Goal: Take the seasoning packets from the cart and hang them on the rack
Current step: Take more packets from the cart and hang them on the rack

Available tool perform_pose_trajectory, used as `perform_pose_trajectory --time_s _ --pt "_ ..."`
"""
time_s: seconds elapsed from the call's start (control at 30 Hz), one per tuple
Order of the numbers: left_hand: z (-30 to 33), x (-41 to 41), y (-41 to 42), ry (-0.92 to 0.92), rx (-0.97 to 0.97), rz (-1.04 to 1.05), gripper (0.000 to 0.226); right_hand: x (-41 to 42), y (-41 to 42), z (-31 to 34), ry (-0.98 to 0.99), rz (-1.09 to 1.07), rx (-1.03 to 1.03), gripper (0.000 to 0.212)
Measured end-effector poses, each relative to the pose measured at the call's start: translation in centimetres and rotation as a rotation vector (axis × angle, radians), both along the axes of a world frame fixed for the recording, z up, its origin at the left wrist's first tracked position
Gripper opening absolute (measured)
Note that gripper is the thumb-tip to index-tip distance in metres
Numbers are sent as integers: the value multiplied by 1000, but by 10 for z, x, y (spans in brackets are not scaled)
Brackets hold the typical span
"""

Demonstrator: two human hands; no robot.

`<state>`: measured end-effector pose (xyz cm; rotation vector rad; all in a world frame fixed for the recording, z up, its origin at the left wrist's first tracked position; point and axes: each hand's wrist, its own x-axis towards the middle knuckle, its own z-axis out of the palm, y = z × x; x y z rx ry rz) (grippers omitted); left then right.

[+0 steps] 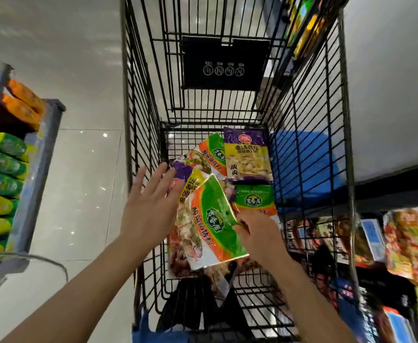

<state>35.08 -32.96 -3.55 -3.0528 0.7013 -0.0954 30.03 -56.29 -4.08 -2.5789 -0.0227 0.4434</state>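
Observation:
A black wire cart (344, 134) fills the middle of the view. Several seasoning packets lie in its basket. My right hand (260, 236) pinches the edge of a green and orange packet (215, 224) and holds it tilted above the pile. My left hand (151, 201) is open with fingers spread, next to the left side of that packet and over a purple and yellow packet (190, 179). A purple packet with yellow print (247, 154) and another green packet (253, 199) lie further in.
A rack (42, 174) on the left holds rows of green-yellow and orange packets. Shelves with boxed goods (401, 243) stand to the right of the cart. A blue item (307, 167) lies beyond the cart's right wall. The floor is glossy white tile.

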Motion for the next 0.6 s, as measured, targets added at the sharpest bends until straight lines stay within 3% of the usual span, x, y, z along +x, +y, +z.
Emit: perform_pose_trajectory --time_s 0.07,0.13,0.27,0.33,0.47,0.6 --pt "-9 -1 -14 85 40 -46 66 -2 -19 -4 57 -76 -71 11" --pt "-22 2 -35 194 -26 13 60 -1 -38 -12 116 -154 -130 13" --pt "-64 33 -65 532 -309 358 42 11 -76 -34 180 -334 -184 34" --pt "-92 55 -66 602 -383 520 37 22 -86 -46 199 -309 -204 36" --pt "-151 92 -62 671 -191 615 41 44 -90 -72 152 -230 -219 25" --pt "-207 131 -51 628 -138 635 53 54 -99 -90 135 -210 -242 8"
